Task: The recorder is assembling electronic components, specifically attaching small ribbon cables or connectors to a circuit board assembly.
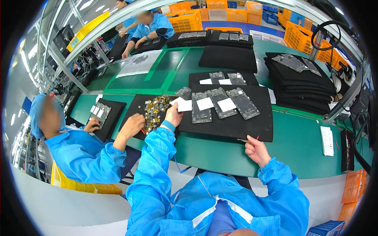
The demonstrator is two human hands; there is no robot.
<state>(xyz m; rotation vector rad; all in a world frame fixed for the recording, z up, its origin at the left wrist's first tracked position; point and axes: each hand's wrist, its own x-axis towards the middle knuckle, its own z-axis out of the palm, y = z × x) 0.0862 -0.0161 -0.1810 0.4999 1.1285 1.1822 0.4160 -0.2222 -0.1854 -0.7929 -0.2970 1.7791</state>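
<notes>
White rectangular card [183, 105] sits pinched in my left hand [173, 115], beside a co-worker's hand [133, 124] over gold flex parts [154, 112]. My right hand [256, 150] grips the black foam mat's [236, 126] near edge, three grey circuit boards [220, 103] lying on it.

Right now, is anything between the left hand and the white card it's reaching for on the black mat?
Nothing visible. The left hand already touches the white card at the black mat's left end. The pile of gold parts lies beside it, to its left, not between them.

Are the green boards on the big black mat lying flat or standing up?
Lying flat. The circuit boards rest face up, side by side, on the black mat, some with white cards on top. The left hand reaches beside them.
</notes>
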